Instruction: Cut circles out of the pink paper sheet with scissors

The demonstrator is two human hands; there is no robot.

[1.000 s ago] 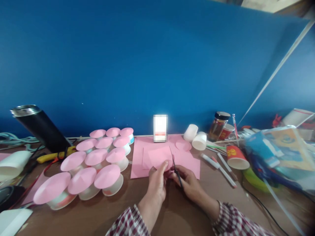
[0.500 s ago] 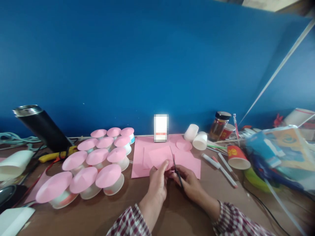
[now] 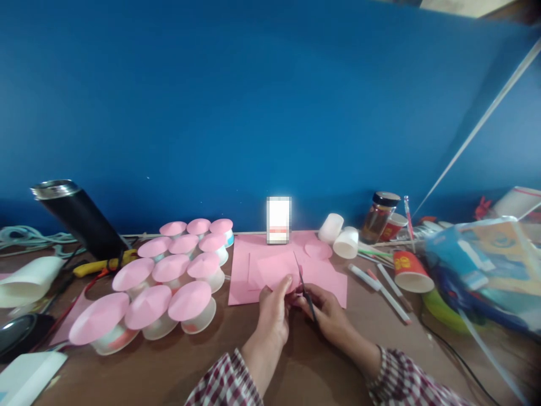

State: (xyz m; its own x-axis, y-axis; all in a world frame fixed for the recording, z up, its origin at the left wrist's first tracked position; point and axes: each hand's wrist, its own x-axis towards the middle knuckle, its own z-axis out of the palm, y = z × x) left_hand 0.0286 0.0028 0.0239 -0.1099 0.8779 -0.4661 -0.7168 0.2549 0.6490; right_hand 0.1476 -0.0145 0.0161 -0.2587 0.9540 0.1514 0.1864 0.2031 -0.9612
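My left hand (image 3: 274, 307) is closed on a piece of pink paper (image 3: 274, 268), its thumb lying on top. In my right hand (image 3: 324, 309) is a pair of dark scissors (image 3: 310, 301), with the blades pointing up and away at the paper's right edge. The fingers of both hands come close together near the lower right corner of the paper. Beneath and behind lie larger pink sheets (image 3: 240, 259) on the brown table. A pink paper disc (image 3: 318, 249) rests on the sheets at the back right.
On the left stand several paper cups topped with pink paper cones (image 3: 147, 306). A black flask (image 3: 80, 220) leans behind them. White cups (image 3: 346, 242), marker pens (image 3: 382, 293), a jar (image 3: 379, 217) and a red cup (image 3: 412, 270) are on the right. A bright phone-like screen (image 3: 279, 220) stands against the blue wall.
The whole view has shifted slightly, so things appear a little further right. Both hands keep nearly the same pose on the paper and the scissors.
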